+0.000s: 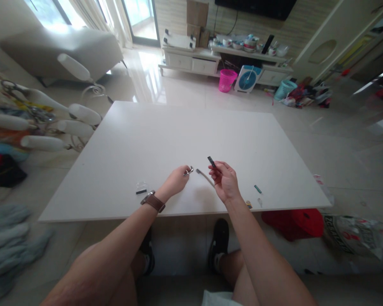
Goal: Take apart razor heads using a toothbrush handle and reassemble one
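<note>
My left hand [178, 179], with a brown-strapped watch [153, 201] on its wrist, is closed on a small shiny metal tool with a hooked end [189, 171]. Just above the white table [191, 136], my right hand [224, 178] pinches a short black strip with pale markings [211, 161] between thumb and fingers. Between the two hands lies a thin greyish stick with a darker head [204, 176], brush-like in shape; its near end is hidden by my right hand.
Left on the table are a clear plastic piece [141, 185] and a black bar [141, 192]. A small green strip [258, 189], a clear small piece [259, 202] and a yellow figure [249, 204] lie at right near the front edge. A white-armed lamp [83, 114] stands beside the table's left edge.
</note>
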Available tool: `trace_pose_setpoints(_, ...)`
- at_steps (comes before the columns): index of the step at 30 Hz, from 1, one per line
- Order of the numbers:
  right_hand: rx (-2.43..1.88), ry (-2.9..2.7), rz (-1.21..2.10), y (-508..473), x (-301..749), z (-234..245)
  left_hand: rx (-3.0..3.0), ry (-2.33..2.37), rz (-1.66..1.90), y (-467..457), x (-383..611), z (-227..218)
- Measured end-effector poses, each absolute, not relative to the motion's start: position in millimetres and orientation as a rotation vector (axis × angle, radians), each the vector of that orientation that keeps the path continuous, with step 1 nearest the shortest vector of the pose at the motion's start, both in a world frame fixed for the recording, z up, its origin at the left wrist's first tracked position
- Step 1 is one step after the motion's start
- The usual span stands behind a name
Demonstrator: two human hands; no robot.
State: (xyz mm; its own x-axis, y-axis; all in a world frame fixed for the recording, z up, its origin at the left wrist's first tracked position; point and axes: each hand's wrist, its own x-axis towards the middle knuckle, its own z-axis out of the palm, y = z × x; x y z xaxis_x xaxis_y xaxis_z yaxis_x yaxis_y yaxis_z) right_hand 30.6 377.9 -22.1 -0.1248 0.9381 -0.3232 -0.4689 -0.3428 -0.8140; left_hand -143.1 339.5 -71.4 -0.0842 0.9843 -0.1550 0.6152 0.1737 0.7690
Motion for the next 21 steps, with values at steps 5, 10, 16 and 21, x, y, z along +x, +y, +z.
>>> trace_pose_setpoints(5, -1.023, -0.69, 1.677, 378.5, 30.7, -25.3, 1.638, 1.928, 0.452, 333.3, -143.1, -78.3)
trace_pose_setpoints(10, -1.066, -0.73, 1.656, 379.1, 31.5, -28.3, 1.696, 2.019, 0.24, 328.9, -142.1, -82.5)
trace_pose_setpoints(16, -1.098, -0.831, 1.562, 379.1, 31.2, -31.0, 1.746, 1.998, 0.119, 329.7, -136.8, -90.9)
trace_pose_setpoints(21, -1.118, -0.916, 1.536, 378.2, 33.5, -33.0, 1.736, 1.999, 0.085, 328.8, -134.1, -90.8)
